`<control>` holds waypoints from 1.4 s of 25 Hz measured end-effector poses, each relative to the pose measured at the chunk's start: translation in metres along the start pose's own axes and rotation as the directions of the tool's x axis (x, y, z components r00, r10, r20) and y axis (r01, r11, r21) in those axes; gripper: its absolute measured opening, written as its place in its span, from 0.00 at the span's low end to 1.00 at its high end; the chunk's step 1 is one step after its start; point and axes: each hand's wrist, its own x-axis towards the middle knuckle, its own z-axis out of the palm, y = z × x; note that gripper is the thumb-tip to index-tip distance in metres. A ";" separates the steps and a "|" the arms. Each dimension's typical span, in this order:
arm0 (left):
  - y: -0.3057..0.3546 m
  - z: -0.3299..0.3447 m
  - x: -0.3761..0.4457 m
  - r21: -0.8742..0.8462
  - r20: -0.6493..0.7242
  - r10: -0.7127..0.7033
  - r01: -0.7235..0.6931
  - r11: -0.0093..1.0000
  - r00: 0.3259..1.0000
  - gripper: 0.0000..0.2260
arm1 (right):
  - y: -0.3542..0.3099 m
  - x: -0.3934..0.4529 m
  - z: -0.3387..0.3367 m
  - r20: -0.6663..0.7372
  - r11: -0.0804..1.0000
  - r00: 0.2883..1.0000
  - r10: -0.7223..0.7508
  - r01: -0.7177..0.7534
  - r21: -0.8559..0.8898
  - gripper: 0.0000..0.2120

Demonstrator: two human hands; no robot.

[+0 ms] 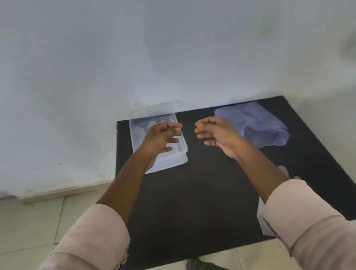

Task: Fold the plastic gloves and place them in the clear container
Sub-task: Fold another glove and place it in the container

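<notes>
Your left hand [162, 137] hovers over the clear container [180, 154]; your right hand [216, 134] sits just right of it. Fingers on both hands are half-curled, holding nothing. Plastic gloves [257, 126] lie bunched right of the container on the counter [201, 198]. Judged step: between folds. Next: reach for 1 glove and flatten it.
</notes>
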 end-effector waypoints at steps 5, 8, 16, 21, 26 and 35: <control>-0.014 0.068 -0.024 0.030 0.141 -0.029 0.025 0.999 0.990 0.09 | 0.028 -0.064 -0.044 -0.135 0.999 0.990 0.036 -0.037 -0.008 0.05; -0.025 0.108 -0.032 0.041 0.198 -0.038 0.031 0.999 0.980 0.09 | 0.050 -0.093 -0.069 -0.198 0.998 0.978 0.070 -0.068 0.017 0.04; -0.059 0.210 -0.044 0.173 0.339 -0.189 0.137 0.975 0.922 0.09 | 0.143 -0.151 -0.149 -0.385 0.950 0.869 0.311 -0.293 0.106 0.08; -0.103 0.248 -0.051 0.303 0.344 -0.332 0.230 0.925 0.878 0.07 | 0.232 -0.170 -0.177 -0.583 0.851 0.646 0.493 -0.499 0.166 0.14; -0.129 0.261 -0.051 0.364 0.307 -0.373 0.254 0.896 0.876 0.07 | 0.269 -0.169 -0.173 -0.409 0.618 0.466 0.785 -0.638 0.459 0.32; -0.152 0.289 -0.083 0.798 0.298 0.035 -0.269 0.539 0.954 0.30 | 0.228 -0.175 -0.176 -0.249 0.505 0.549 0.798 -0.383 0.773 0.06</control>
